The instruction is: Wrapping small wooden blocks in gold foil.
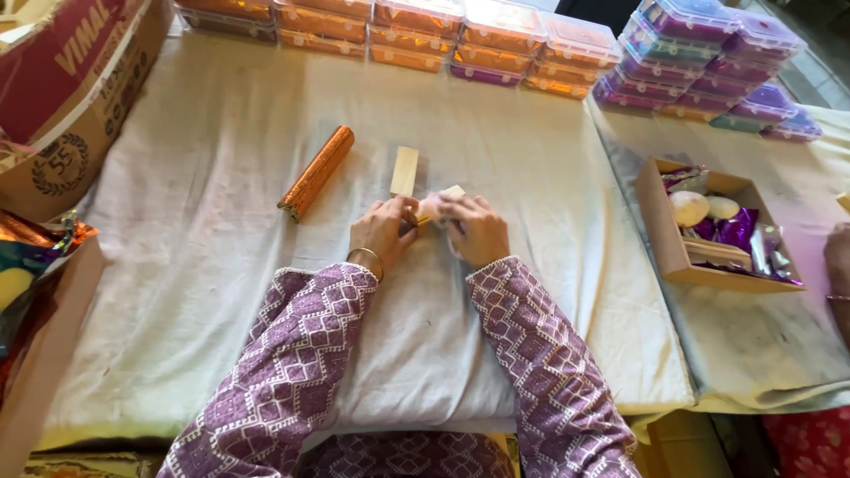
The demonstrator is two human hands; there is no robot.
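Hands meet at the middle of the frame: I see my left hand (382,232) and right hand (476,228) pinching a small pale wooden block (443,200) between their fingertips. A second block (405,171) lies just above; an orange foil roll (316,173) sits left.

Small pale wooden block (440,202), lying flat on white cloth, partly covered

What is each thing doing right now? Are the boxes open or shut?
Left hand: closed on the pale block.
Right hand: holding the same block.
Pale block: held between both hands.
Wooden block: lying flat, untouched.
Orange foil roll: lying on its side.
Lidded plastic boxes: shut, stacked.
Cardboard tray: open, filled.
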